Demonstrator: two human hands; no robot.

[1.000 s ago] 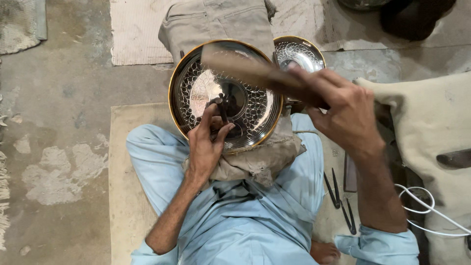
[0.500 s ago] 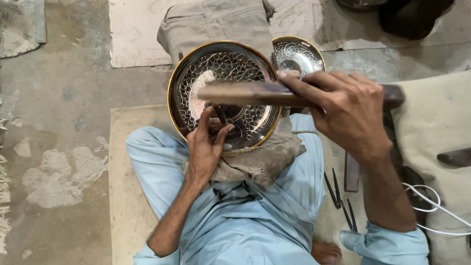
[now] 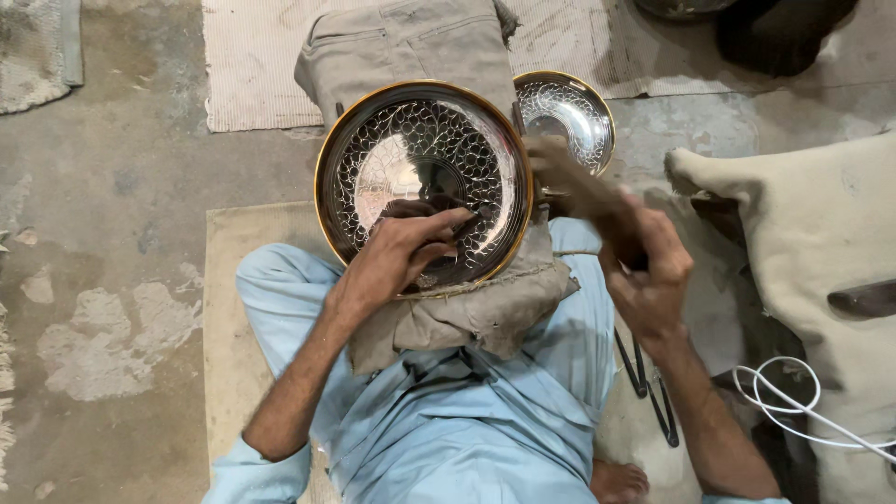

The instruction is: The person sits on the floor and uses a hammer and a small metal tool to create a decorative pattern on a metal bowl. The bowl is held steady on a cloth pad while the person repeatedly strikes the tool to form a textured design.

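A large round metal plate (image 3: 366, 140) with a fine engraved pattern and a gold rim rests on a folded grey cloth pad (image 3: 476, 317) on my lap. My left hand (image 3: 397, 261) lies on the plate's lower part, fingers pinched around a small dark punch (image 3: 473, 215) whose tip touches the metal. My right hand (image 3: 651, 275) is just right of the plate, gripping a wooden mallet (image 3: 571, 179) that is blurred by motion; its head is beside the plate's right rim.
A smaller engraved plate (image 3: 571, 110) lies behind the big one at the right. Folded beige trousers (image 3: 401, 42) lie beyond. A beige cushion (image 3: 821, 233), a white cable (image 3: 793, 401) and thin dark tools (image 3: 646, 385) are on the floor at the right.
The mallet lay across the plate before; it has swung to the right and down beside the rim. My left hand stays on the plate with the punch.
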